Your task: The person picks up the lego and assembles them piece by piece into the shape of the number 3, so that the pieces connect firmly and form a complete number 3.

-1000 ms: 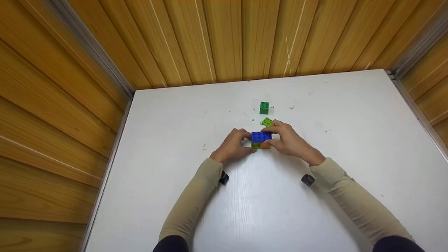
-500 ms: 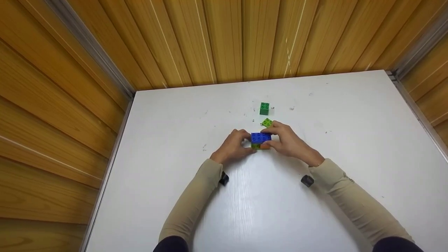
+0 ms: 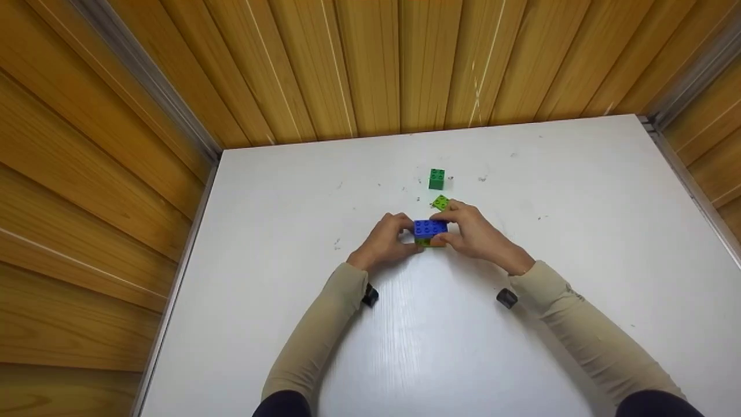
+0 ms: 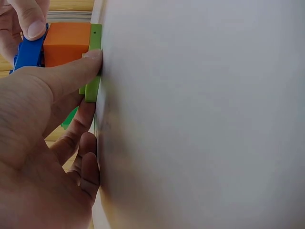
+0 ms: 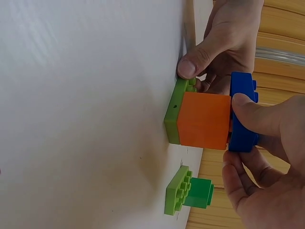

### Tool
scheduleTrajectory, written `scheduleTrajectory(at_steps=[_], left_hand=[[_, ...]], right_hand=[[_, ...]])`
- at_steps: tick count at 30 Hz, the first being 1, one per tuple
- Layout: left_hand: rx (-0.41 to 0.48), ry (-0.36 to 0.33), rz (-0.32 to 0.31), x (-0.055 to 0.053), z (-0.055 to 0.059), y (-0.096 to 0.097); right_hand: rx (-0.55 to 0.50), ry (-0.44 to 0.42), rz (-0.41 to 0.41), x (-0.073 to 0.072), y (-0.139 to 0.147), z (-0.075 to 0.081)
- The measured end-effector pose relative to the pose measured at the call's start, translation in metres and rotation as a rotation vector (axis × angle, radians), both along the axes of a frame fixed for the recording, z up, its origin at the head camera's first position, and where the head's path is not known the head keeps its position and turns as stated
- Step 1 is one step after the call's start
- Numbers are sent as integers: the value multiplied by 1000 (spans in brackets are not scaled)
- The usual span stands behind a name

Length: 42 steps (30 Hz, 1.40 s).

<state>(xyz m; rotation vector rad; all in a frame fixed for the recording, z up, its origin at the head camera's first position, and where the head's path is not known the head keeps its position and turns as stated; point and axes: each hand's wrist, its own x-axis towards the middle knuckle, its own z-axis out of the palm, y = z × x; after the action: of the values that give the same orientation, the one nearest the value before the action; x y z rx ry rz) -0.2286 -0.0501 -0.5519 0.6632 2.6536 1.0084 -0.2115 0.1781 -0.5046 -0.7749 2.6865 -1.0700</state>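
Observation:
My left hand pinches the left end of a flat light green brick lying on the table. On that brick's right part stands an orange block, clear in both wrist views; in the head view my right thumb hides it. A blue eight-stud brick sits at the top of the orange block and overhangs it to the left. Between blue and orange a narrow gap shows in the wrist views, and the blue brick looks slightly tilted. My right hand pinches the blue brick's right end between thumb and fingers.
Beyond my right fingers lies a second light green flat brick. Farther back stands a dark green block. Both rest on the white table, which ends at a wood-panelled wall behind and beside it.
Right hand and blue brick have shifted very slightly left. The orange patch visible below the blue brick earlier is now covered by the right thumb. The left hand holds its place.

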Motion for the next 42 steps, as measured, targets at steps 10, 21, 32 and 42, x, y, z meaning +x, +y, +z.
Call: scheduleTrajectory(at_steps=[10, 21, 32, 42], left_hand=[[-13, 4, 0, -1, 0, 0], [17, 5, -2, 0, 0, -1], [14, 18, 0, -3, 0, -1], [19, -14, 16, 0, -1, 1]], right_hand=[[25, 3, -3, -1, -2, 1], [22, 8, -13, -1, -2, -3], [-28, 36, -19, -2, -1, -3], [-13, 23, -24, -1, -1, -5]])
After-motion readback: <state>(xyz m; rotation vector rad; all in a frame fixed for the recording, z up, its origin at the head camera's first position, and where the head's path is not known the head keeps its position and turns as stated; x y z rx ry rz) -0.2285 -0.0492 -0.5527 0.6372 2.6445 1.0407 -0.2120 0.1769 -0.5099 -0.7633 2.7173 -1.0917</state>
